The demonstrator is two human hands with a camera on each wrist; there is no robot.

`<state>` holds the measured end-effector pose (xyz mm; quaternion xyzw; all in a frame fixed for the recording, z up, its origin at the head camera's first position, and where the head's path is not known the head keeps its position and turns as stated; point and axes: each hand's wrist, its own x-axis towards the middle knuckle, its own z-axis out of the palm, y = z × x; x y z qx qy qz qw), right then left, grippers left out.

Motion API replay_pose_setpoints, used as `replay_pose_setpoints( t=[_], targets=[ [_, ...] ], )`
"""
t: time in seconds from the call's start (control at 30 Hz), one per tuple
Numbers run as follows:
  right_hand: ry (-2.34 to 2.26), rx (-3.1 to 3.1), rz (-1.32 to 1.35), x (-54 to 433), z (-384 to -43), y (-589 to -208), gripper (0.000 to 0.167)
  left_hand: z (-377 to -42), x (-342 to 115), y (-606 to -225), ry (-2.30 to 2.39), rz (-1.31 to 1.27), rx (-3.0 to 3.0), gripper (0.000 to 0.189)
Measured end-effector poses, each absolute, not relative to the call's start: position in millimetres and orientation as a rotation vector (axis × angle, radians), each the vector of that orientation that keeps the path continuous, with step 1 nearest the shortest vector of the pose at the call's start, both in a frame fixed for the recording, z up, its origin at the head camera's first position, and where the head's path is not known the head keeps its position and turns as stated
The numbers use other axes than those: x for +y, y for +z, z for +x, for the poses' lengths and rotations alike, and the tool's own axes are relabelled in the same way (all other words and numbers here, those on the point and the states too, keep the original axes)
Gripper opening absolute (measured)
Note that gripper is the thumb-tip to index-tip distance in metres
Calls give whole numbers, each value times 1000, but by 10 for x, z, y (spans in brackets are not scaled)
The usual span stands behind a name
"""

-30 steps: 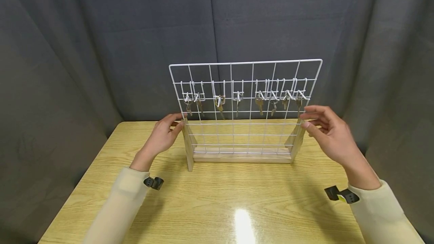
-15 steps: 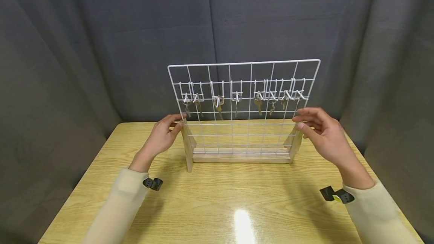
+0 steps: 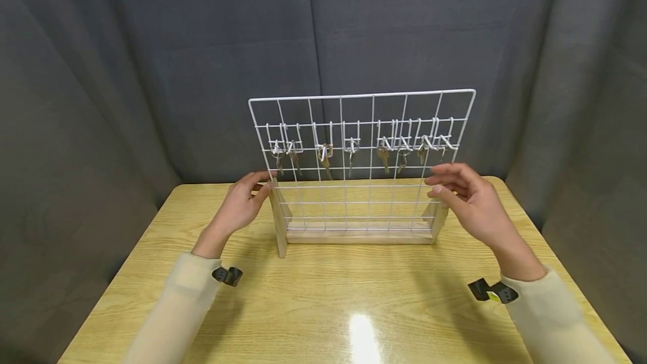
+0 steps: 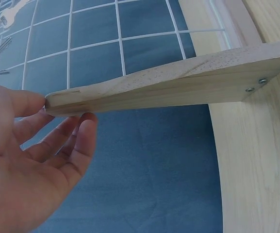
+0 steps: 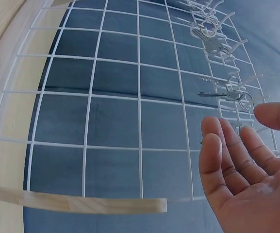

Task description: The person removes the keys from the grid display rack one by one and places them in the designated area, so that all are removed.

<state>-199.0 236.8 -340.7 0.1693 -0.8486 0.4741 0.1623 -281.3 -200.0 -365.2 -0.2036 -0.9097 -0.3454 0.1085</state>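
A white wire grid rack (image 3: 361, 95) stands in wooden side supports joined by a base bar (image 3: 359, 237). Key rings with keys (image 3: 384, 159) hang from several white hooks across its upper part. My left hand (image 3: 242, 202) pinches the upper end of the left wooden support (image 4: 169, 85) between thumb and fingers. Over on the right, my right hand (image 3: 472, 204) is held in front of the grid's right side, fingers loosely bent and holding nothing. In the right wrist view, that hand (image 5: 251, 179) is apart from the right support (image 5: 96, 204), close to the lowest-hanging keys.
The rack stands toward the back of a wood-grain table (image 3: 323, 296). Dark grey curtains (image 3: 222, 60) hang behind and on both sides. A black band with a small device (image 3: 492, 291) sits on each wrist.
My right hand has left the right support and moved left, in front of the grid. My left hand keeps its grip on the left support. The view has shifted slightly.
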Motion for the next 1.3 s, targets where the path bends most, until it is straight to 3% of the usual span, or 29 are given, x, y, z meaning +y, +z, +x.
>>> replay_pose_setpoints(
  t=[1.3],
  targets=[
    [1597,-2373,602,1944,-2080,-3444,28,-2829,-2005,-3670,-1027,-600,-2659,34]
  ],
)
